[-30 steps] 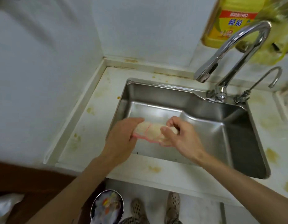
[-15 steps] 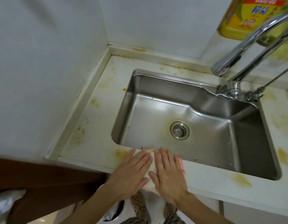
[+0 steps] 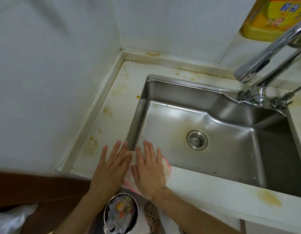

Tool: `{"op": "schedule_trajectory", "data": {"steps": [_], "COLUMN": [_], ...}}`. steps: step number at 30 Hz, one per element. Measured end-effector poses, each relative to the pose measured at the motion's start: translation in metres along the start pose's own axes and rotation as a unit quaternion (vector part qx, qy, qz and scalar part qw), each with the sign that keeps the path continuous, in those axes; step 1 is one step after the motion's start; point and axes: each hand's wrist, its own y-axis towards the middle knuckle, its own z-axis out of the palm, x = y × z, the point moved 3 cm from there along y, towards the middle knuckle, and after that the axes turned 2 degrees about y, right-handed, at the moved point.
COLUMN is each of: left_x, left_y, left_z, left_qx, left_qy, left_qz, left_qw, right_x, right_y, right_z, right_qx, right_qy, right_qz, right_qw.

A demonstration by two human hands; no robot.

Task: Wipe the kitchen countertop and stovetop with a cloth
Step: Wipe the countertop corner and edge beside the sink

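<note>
White tiled walls meet in a corner above a brown cabinet.

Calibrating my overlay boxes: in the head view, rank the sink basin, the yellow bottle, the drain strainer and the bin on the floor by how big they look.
1. sink basin
2. yellow bottle, cropped by the frame, so its full size is unsure
3. bin, close to the bottle's visible part
4. drain strainer
</note>
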Motion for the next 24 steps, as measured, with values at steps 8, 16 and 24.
{"op": "schedule_trajectory", "data": {"steps": [8,16,24], "left_x": [0.022,0.019,0.027], "left_y": [-0.015,-0.004,-0.061], "left_z": [0.015,-0.006,-0.012], "left_qx": [-0.006,-0.074,-0.037], "left_qy": [-0.029,-0.100,-0.082], "left_qz": [-0.161,-0.199,-0.275], "left_qw": [0.987,0.972,0.957], "right_x": [0.032,0.043,0.078], "right_y": [0.009,0.055,0.020], "right_z": [0.017,0.017,0.034], "right_qx": [0.006,0.017,0.034], "right_qy": [-0.004,0.022,0.000], "right_qz": [-0.052,0.010,-0.055], "right_qw": [0.999,1.000,0.998]}}
